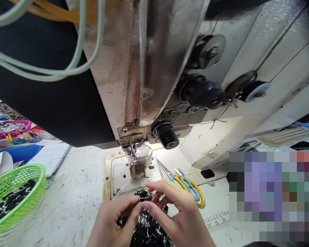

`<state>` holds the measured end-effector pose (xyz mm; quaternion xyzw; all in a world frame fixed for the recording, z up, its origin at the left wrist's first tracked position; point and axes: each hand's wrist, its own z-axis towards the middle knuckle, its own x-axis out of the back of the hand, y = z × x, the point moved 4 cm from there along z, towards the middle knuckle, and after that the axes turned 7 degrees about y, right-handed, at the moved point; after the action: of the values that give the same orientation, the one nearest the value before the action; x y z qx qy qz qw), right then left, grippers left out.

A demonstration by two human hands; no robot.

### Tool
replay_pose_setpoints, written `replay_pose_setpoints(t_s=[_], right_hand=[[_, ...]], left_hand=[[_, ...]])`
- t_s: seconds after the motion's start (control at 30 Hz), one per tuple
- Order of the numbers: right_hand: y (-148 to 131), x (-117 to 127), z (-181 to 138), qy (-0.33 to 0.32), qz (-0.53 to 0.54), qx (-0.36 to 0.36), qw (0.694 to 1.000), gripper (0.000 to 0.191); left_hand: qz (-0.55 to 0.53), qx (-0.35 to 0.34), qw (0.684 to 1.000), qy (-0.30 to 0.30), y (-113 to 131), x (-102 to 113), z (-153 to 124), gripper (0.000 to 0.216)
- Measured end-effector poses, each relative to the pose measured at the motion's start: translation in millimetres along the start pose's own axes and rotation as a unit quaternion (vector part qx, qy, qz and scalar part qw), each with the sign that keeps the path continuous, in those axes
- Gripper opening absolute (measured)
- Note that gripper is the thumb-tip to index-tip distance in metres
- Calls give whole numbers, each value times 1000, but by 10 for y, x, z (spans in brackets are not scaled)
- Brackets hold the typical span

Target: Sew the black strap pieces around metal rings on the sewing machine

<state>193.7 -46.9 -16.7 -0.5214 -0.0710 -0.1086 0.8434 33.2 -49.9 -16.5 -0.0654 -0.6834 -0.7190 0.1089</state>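
Note:
My left hand (115, 219) and my right hand (179, 211) meet fingertip to fingertip in front of the sewing machine's needle area. Thumb and fingers are pinched together on the left hand, and the right thumb presses against the same spot while its index finger arches above. Whatever small dark thing they pinch is too hidden to name. Right below them is a heap of small black pieces with shiny bits (144, 230), in a round clear container (123, 188) whose rim shows behind the fingers. The presser foot area (138, 168) of the machine stands just beyond.
Thread snips (189, 183) and yellow-handled scissors (201, 200) lie right of the needle plate. At left are a green basket (42, 175) of black pieces, a spiral notebook (51, 154) and a pink basket (28, 126). Overhead looms the machine head (110, 68). The lower right is pixelated.

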Motion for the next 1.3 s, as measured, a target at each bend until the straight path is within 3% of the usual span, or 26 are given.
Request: replay_pose_setpoints(t_s=[0.1,0.17,0.23,0.37,0.47,0.7,0.83,1.03,1.17,1.3], right_hand=[[-4,-12,45,-33,-7,-51,998,5],[9,-32,62,-35,22,-82,996,11],[56,-72,63,-39,104,-144,983,13],[141,-141,49,-50,273,-247,928,11],[163,-112,47,-64,300,-256,917,13],[167,-56,27,-104,271,-257,922,21],[130,-94,67,-95,232,-239,938,13],[175,-133,61,-109,233,-267,929,16],[164,-170,112,-127,255,-274,919,24],[87,-236,298,-125,276,-252,919,27]], left_hand=[[37,-52,997,40,49,13,-40,9],[47,-58,996,44,55,10,-46,12],[23,-27,999,15,39,0,-32,13],[-109,99,989,-23,-15,5,8,16],[-144,130,981,-3,-12,32,24,16],[-105,114,988,1,37,44,22,14],[-83,102,991,-28,10,54,42,18],[-58,112,989,-80,-122,117,74,16],[-86,124,986,-68,-109,151,131,13],[-140,109,983,-36,56,133,299,16]])
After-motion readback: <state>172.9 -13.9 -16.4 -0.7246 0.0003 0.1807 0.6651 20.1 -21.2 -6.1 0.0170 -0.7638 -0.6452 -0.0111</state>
